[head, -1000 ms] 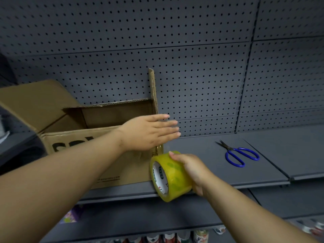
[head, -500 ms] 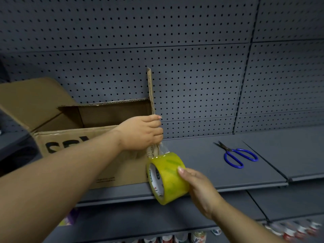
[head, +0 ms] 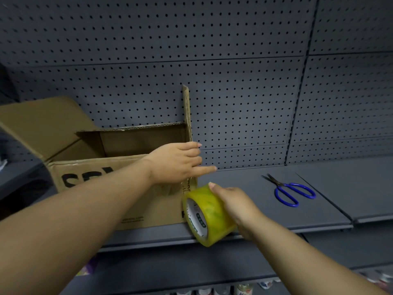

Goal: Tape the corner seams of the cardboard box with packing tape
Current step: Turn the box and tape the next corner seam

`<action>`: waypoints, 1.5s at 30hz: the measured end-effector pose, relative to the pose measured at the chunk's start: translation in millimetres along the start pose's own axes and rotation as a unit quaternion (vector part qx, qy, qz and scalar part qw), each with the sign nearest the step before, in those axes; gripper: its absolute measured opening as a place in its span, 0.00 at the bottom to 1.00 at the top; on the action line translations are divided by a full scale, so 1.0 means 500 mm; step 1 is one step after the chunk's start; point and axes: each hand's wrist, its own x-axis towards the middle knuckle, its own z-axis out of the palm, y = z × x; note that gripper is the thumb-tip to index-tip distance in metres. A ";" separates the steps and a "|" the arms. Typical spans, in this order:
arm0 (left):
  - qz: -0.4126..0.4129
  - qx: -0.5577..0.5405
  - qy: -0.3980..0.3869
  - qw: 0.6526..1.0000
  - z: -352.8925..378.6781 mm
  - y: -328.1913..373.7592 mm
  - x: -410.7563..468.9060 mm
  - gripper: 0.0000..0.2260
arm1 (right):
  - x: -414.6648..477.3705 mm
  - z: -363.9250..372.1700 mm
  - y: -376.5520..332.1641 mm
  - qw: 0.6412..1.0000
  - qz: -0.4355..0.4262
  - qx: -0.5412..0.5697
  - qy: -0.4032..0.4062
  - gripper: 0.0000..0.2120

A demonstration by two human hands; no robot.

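Note:
An open brown cardboard box [head: 131,188] stands on the grey shelf [head: 265,211], flaps up, with black letters on its front. My left hand [head: 178,162] presses on the box's front right corner near the top, fingers curled and one finger pointing right. My right hand [head: 236,207] grips a yellow roll of packing tape [head: 207,213], held low beside that corner at the shelf's front edge. A clear strip of tape runs up the corner between the roll and my left hand.
Blue-handled scissors [head: 291,191] lie on the shelf to the right. A grey pegboard wall [head: 234,81] stands behind. A lower shelf with small bottles [head: 242,290] shows at the bottom.
The roll has gone lower down the corner and more tape is drawn out. My left hand went from flat and spread to curled onto the corner.

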 end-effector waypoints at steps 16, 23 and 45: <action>0.004 0.004 -0.019 1.000 -0.003 0.028 -0.007 0.10 | 0.008 -0.003 -0.008 0.999 0.033 0.029 0.004 0.15; -0.003 -0.004 -0.075 0.997 -0.008 0.029 -0.012 0.21 | 0.011 -0.005 0.000 0.999 0.033 0.034 -0.010 0.21; 0.018 0.044 -0.081 0.996 -0.006 0.042 -0.007 0.10 | -0.014 -0.010 0.016 0.995 0.030 0.091 -0.034 0.26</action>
